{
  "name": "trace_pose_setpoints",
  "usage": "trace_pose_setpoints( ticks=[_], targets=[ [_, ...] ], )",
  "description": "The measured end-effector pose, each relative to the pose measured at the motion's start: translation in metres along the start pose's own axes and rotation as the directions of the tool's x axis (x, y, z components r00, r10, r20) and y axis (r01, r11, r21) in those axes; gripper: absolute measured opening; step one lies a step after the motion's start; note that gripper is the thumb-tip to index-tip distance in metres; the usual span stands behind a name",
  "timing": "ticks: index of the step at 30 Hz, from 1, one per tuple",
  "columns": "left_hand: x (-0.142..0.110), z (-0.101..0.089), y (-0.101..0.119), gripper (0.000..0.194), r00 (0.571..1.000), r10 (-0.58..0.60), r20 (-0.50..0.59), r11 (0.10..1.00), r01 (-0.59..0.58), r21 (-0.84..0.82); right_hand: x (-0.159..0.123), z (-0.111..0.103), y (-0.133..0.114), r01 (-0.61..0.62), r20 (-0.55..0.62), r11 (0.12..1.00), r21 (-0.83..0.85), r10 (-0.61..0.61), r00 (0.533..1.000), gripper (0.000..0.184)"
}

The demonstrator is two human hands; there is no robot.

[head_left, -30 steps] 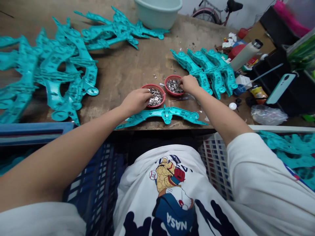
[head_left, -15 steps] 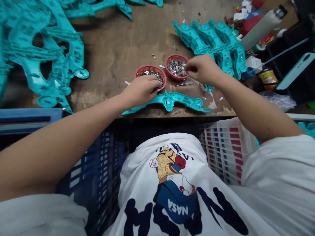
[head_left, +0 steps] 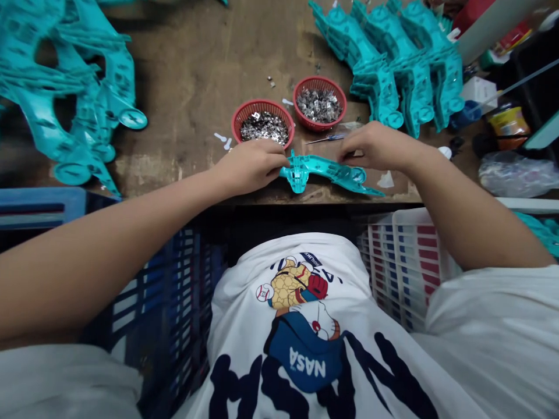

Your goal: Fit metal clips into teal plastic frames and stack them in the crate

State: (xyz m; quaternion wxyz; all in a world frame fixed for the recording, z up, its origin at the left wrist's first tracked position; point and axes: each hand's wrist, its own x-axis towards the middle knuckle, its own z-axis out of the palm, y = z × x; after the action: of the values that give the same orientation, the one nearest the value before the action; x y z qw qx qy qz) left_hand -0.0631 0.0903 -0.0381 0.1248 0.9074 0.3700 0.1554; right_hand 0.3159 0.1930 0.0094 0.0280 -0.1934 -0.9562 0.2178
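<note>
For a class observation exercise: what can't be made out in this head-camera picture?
Head view:
- teal plastic part: partly hidden by the left hand and right hand, so any grip cannot be told
- metal pieces in the red baskets: too small to identify
- stacked teal parts: cut off by the top edge

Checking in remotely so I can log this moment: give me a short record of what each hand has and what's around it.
Left hand: gripping the left end of a teal plastic part
Right hand: on the same part, further right
Just beyond the hands: two red baskets of small metal bits, and a small screwdriver
Rest of the wooden table: a stack of teal parts to the right, a heap of teal parts to the left
</note>
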Motion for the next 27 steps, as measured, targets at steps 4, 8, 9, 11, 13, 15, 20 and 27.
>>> trace_pose_setpoints(
  ticks=[4,8,9,11,13,15,20,27],
  targets=[
    [0.0002,-0.0049,0.0042,0.042,0.999,-0.013,0.039,1.0,0.013,-0.009,0.0017,0.0035,0.0002,0.061,0.072,0.998,-0.021,-0.059,0.996,0.022],
    [-0.0003,-0.0091,0.0055,0.041,0.998,-0.046,0.045,0.998,0.047,-0.039,0.0073,0.0087,0.0024,0.049,0.109,0.998,-0.038,-0.044,0.993,0.02],
    [-0.0005,-0.0095,0.0054,0.041,0.998,-0.049,0.044,0.998,0.051,-0.043,0.0078,0.0086,0.0027,0.04,0.114,0.998,-0.038,-0.036,0.993,0.02],
    [-0.0008,-0.0095,0.0049,0.041,0.998,-0.05,0.046,0.998,0.052,-0.046,0.0076,0.0071,0.0025,0.014,0.113,0.999,-0.034,-0.01,0.994,0.022],
    [-0.0009,-0.0092,0.0043,0.041,0.997,-0.05,0.055,0.998,0.053,-0.043,0.0066,0.005,0.0016,-0.015,0.109,1.0,-0.023,0.018,0.994,0.023],
    [-0.0008,-0.009,0.0036,0.042,0.997,-0.052,0.064,0.998,0.054,-0.035,0.0057,0.0035,0.0011,-0.029,0.111,1.0,-0.007,0.03,0.993,0.025],
    [-0.0003,-0.0095,0.002,0.043,0.996,-0.053,0.07,0.998,0.054,-0.013,0.0049,0.0034,0.0033,-0.047,0.114,0.999,-0.009,0.048,0.992,0.026],
    [-0.0017,-0.0098,-0.0018,0.042,0.997,-0.049,0.063,0.999,0.05,-0.016,0.0062,0.007,0.0051,-0.042,0.117,0.999,-0.005,0.042,0.992,0.024]
  ],
)
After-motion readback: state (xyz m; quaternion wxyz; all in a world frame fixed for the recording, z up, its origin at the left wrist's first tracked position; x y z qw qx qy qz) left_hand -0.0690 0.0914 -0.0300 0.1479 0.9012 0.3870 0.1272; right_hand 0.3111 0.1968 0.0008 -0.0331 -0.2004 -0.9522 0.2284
